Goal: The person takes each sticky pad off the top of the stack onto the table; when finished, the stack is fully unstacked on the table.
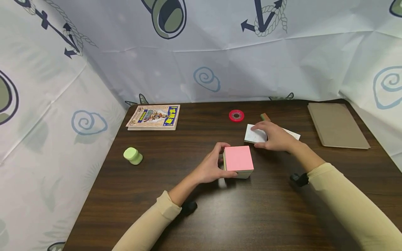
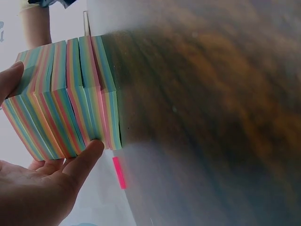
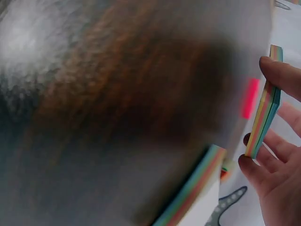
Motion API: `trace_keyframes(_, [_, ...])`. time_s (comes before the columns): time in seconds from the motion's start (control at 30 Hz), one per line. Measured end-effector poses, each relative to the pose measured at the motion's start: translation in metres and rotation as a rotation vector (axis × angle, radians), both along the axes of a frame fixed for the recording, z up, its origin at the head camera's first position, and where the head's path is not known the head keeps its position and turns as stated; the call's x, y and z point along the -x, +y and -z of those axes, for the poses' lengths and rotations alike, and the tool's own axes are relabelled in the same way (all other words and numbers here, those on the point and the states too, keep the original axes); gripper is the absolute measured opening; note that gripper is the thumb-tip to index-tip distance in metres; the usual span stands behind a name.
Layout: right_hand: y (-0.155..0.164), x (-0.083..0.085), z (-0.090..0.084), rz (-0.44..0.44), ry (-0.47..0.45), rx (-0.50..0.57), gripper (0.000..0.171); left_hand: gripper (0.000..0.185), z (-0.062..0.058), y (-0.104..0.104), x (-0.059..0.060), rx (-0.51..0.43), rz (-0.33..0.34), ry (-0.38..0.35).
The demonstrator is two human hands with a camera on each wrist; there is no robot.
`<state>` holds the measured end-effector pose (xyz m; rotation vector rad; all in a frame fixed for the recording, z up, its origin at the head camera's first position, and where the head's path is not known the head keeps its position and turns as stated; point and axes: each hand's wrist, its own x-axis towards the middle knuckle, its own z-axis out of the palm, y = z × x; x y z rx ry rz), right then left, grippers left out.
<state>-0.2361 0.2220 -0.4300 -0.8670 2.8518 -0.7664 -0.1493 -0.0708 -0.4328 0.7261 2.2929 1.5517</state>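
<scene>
From the head camera, a dark wooden table is walled by printed cloth at its back and both sides. Near the middle of the table sits a thick block of sticky notes with a pink top sheet. The left hand grasps the block's left side, thumb at the far edge and fingers curled along the near edge. Just right of the block and a little farther back, the right hand lies over a thinner white-topped pad, fingers bent over it and gripping it; a small strip of bare wood separates the two pads. Behind that pad, toward the back edge, are a red tape roll and a small brown-and-green object. A brown notebook lies at the back right corner, a picture book at the back left, and a pale green stamp-like cylinder near the left edge. The front half of the table is bare wood apart from both forearms.

In the left wrist view, the block's rainbow-striped side stands on the wood, pinched between the thumb tip and a finger; open tabletop stretches away beyond it.

In the right wrist view, the thin striped pad is held on edge between fingertips, lifted clear of the blurred wood, with another striped pad's edge below it.
</scene>
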Motion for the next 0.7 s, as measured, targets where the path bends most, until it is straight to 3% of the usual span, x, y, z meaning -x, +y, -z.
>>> trace_keyframes(0.17, [-0.0010,0.0040,0.0095,-0.007,-0.008,-0.081,0.058,0.089,-0.0009,0.0001,-0.0006,0.001,0.005,0.001])
trace_keyframes(0.7, [-0.0015,0.0067,0.0080,0.009,-0.026,-0.126,0.059,0.089,0.0002,0.0005,0.0009,-0.042,0.018,-0.005])
